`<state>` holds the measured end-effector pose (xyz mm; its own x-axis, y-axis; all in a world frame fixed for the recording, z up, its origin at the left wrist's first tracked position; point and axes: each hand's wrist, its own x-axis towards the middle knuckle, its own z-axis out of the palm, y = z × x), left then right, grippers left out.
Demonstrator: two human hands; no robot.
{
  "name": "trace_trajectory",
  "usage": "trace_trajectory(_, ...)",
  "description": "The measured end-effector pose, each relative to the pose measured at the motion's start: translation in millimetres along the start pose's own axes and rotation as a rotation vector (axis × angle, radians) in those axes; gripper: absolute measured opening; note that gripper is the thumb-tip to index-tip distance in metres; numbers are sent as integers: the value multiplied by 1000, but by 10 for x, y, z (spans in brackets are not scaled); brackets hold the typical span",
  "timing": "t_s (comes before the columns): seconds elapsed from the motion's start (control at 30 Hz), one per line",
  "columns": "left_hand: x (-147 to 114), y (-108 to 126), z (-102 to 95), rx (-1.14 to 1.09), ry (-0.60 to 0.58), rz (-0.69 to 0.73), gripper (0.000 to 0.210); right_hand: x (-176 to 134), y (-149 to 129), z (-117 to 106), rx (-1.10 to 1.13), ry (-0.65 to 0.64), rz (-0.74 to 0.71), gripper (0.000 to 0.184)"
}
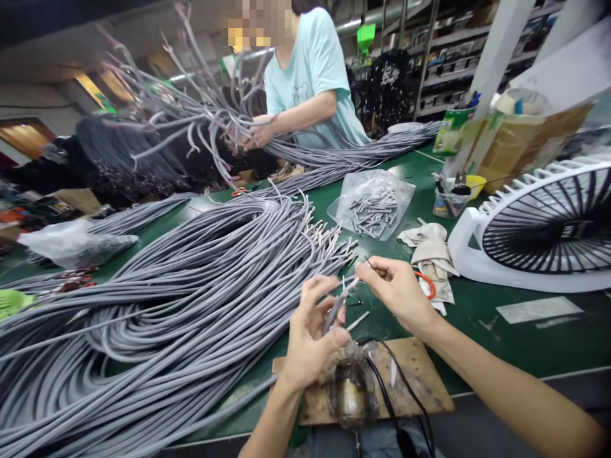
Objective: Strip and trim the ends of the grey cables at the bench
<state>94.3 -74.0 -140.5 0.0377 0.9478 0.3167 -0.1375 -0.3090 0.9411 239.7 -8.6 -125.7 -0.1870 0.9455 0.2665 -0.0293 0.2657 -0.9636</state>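
Observation:
My left hand [315,331] is closed around a grey cable [334,312], whose stripped end points up and to the right. At that end, the fingertips of my right hand [394,286] are pinched together on a thin dark piece, too small to name for sure. Just below both hands, a metal cylinder [352,397] is fixed on a wooden board [420,375], with black cords running beside it. To the left of my hands lies a large bundle of grey cables [205,286], their pale stripped ends fanned toward me.
Behind the bundle, a clear plastic bag [375,203] holds short grey pieces. White cloth gloves [432,254] and a white fan [539,229] stand at the right. Across the green table [506,343], a co-worker [310,76] handles more grey cables. A small tool cup [451,200] sits behind the fan.

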Motion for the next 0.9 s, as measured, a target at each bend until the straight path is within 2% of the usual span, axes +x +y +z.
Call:
trace_trajectory(0.07, 41, -8, 24, 38, 112, -128, 52, -28, -18, -13, -58, 25, -52, 36)
trace_trajectory(0.1, 58, -11, 33, 81, 146, -184, 49, -43, -25, -19, -87, 41, -64, 36)
trace_trajectory(0.17, 77, -18, 40, 167, 205, -224, 29, -72, -32, -29, -154, 35, -71, 38)
trace_trajectory(0.23, 74, -32, 31, 239, 278, -149, 19, -106, -31, -29, -249, -38, -88, 36)
trace_trajectory(0.3, 55, -49, 13, 322, 329, -5, 13, -150, -20, -11, -341, -91, -155, 24)
trace_trajectory(0.4, 18, -76, -10, 483, 317, 182, 11, -225, 16, 42, -405, -45, -328, 8)
trace_trajectory(0.5, -11, -93, -12, 619, 295, 263, 13, -282, 54, 96, -405, -47, -506, 10)
trace_trajectory(0.6, -20, -98, -3, 639, 283, 199, 14, -312, 47, 125, -353, -207, -662, 15)
trace_trajectory(0.67, -14, -92, 4, 588, 316, 112, 12, -324, 14, 124, -315, -359, -702, 17)
trace_trajectory(0.73, 0, -76, 9, 518, 362, 35, 13, -330, -20, 107, -288, -417, -695, 14)
trace_trajectory(0.77, 8, -66, 11, 481, 375, 1, 14, -329, -28, 94, -288, -372, -672, 10)
trace_trajectory(0.9, 25, -40, 9, 353, 371, -83, 20, -296, 20, 49, -413, 15, -471, 11)
